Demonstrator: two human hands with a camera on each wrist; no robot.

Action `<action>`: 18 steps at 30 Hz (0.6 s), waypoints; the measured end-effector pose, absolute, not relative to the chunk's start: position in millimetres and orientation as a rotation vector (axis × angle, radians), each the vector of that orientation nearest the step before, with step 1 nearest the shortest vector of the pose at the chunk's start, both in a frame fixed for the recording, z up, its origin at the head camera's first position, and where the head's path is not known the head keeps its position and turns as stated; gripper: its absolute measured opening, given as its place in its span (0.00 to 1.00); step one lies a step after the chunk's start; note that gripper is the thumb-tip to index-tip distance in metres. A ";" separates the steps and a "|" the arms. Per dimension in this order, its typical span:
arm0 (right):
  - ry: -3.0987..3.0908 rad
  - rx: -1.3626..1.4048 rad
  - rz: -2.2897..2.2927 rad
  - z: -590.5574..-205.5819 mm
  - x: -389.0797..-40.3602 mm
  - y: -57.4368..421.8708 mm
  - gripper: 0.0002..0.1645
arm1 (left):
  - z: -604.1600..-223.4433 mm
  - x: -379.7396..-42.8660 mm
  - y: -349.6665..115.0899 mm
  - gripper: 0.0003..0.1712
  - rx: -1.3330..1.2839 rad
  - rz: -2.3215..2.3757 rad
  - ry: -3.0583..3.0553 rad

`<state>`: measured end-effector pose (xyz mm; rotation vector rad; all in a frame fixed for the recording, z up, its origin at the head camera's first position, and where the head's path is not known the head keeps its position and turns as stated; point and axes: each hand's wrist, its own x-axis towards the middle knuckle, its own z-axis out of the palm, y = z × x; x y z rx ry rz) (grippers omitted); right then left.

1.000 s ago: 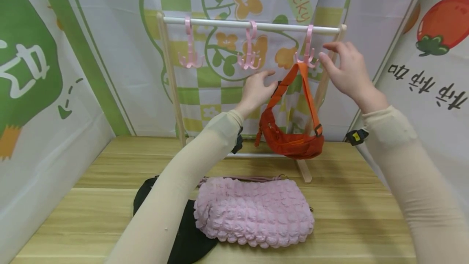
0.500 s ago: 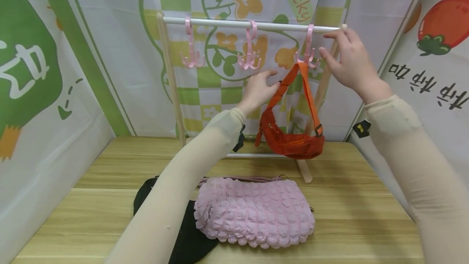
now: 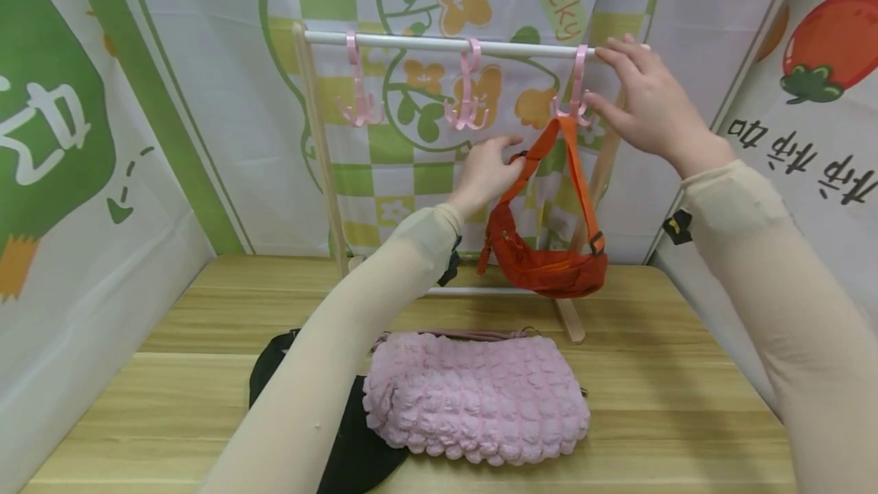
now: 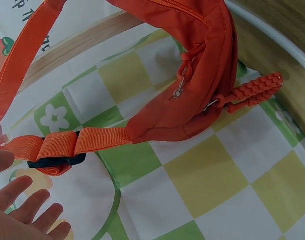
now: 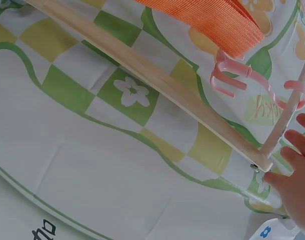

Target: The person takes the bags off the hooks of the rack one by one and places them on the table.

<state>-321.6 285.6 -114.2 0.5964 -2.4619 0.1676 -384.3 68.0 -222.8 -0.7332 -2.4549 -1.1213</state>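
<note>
An orange waist bag (image 3: 545, 261) hangs by its strap (image 4: 57, 145) from the rightmost pink hook (image 3: 575, 90) on the rack's white bar (image 3: 411, 43). My left hand (image 3: 483, 174) is beside the strap on its left, near the black buckle; the left wrist view shows its fingers spread, with nothing held. Up at the right end of the bar is my right hand (image 3: 648, 97), fingers extended over the bar end. In the right wrist view those fingers (image 5: 297, 142) lie close to the corner where bar and wooden post (image 5: 157, 85) meet.
Two more pink hooks, a left one (image 3: 358, 90) and a middle one (image 3: 468, 94), hang on the bar. A pink puffy bag (image 3: 476, 399) lies on the wooden table (image 3: 658, 372), overlapping a black bag (image 3: 363, 441) partly hidden by my left arm.
My right hand has moved up, from beside the rightmost hook to the bar's right end. My left hand has shifted slightly right, toward the strap. The orange bag hangs as before.
</note>
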 end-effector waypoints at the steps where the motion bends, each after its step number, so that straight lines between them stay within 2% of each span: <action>1: -2.466 0.604 0.163 -113.4 -322.2 285.4 0.39 | -222.7 -384.3 68.1 0.23 -0.731 -1.121 -2.459; 18: -2.601 0.617 0.147 -95.9 -330.3 283.7 0.41 | -224.2 -386.6 67.5 0.24 -0.707 -1.084 -2.475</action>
